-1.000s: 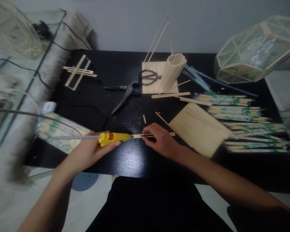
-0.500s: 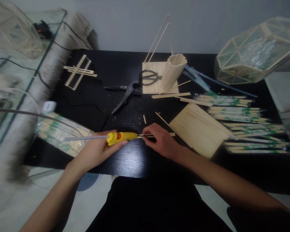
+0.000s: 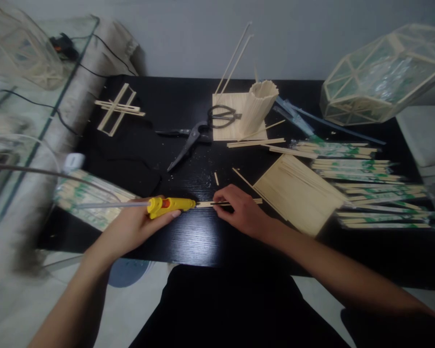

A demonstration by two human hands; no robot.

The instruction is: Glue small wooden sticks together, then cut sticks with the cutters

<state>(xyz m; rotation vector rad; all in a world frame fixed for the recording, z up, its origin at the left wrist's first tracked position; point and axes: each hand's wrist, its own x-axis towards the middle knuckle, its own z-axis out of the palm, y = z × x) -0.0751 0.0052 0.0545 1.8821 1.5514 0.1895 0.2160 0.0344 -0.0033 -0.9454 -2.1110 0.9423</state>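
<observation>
Glue gun wrapped by left fingers, nozzle at sticks pinched by right fingers.

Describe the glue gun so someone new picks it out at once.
Start at the black table and look near its front edge. There the left hand holds the glue gun, its tip at the thin sticks pinched by the right hand. Among pale wood, it alone is bright yellow, with a pale rod behind.
</observation>
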